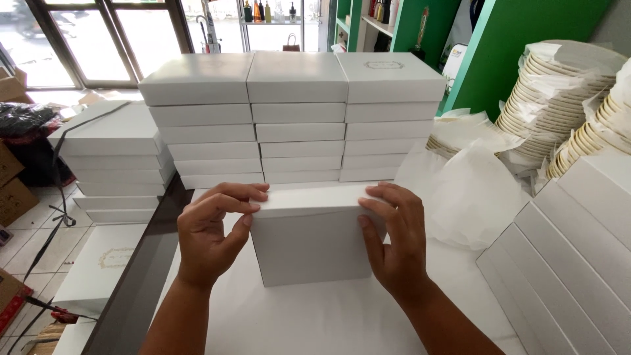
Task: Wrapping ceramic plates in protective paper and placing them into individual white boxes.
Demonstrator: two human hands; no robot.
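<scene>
- Brown cartons (12,190) sit at the far left edge of the frame, on a tiled floor (33,240).
- Just right of them, a low stack (115,161) of white boxes stands beside the dark table edge (141,276); a flat white lid (98,263) with a faint gold emblem lies below it at lower left.
- My left hand (210,233) is at centre left, fingers curled over the top left corner of the box, thumb pressed against its near left side, so I am pinching that corner.
- That white box (309,233) sits in the middle of the frame on the white tabletop (315,315), between my two hands, its lid on.
- Behind it, across the upper middle, three tall stacks (296,118) of the same white boxes stand side by side, touching each other.
- My right hand (394,240) grips the box's right side, fingers laid over the top right corner, thumb down the near face.
- Right of that hand lies crumpled white tissue paper (473,190).
- At upper right, cream plates (559,98) lean in stacks wrapped in paper, before a green wall (519,39).
- More white boxes (572,263) stand on edge at lower right.
</scene>
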